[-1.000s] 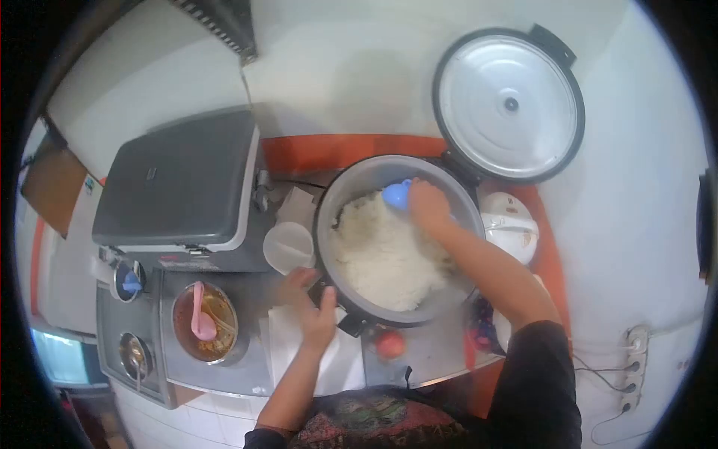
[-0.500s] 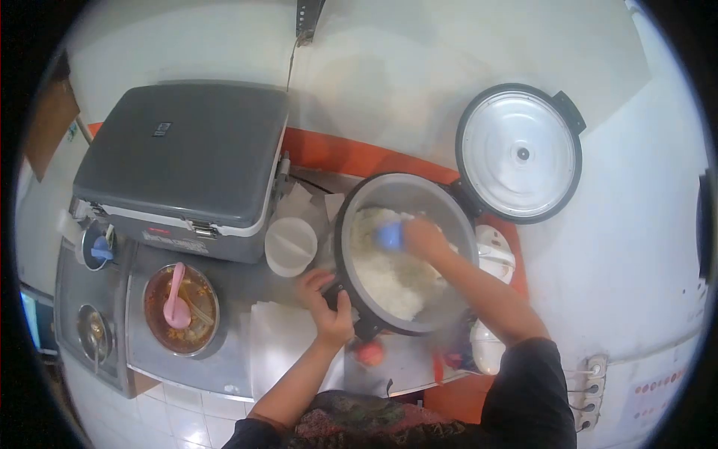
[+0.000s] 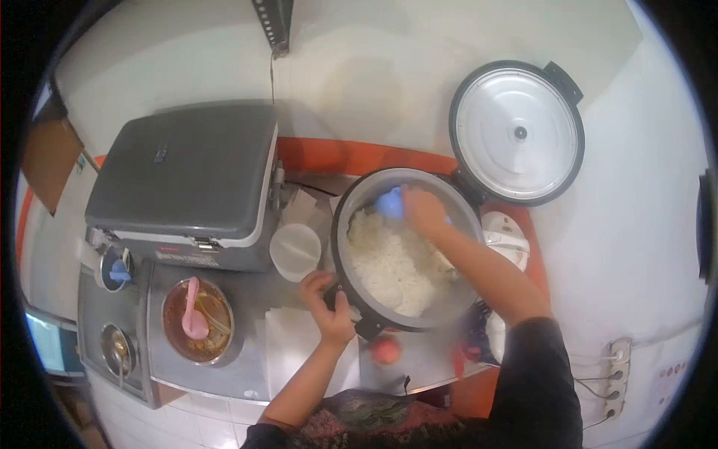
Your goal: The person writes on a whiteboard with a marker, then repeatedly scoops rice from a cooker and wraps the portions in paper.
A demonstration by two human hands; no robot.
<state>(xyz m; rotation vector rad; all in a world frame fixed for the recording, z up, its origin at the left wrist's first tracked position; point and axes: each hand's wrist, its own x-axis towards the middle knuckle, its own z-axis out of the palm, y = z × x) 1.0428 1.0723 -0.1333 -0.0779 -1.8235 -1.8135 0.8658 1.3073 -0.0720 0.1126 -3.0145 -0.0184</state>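
A large round rice cooker stands open on the counter with white rice inside. My right hand reaches over the pot, its fingers closed on a blue scoop at the far inner wall, above the rice. At the pot's near left side, my left hand is wrapped round the black side handle. The cooker's round lid is raised behind it on the right.
A grey cooler box stands at the back left. Nearer are a metal bowl with a pink ladle, a white container, white paper and a red round object. Smaller pots and a white appliance flank these.
The blue scoop and my right hand have moved slightly toward the pot's far wall. My left hand still holds the handle. The whole view has shifted a little.
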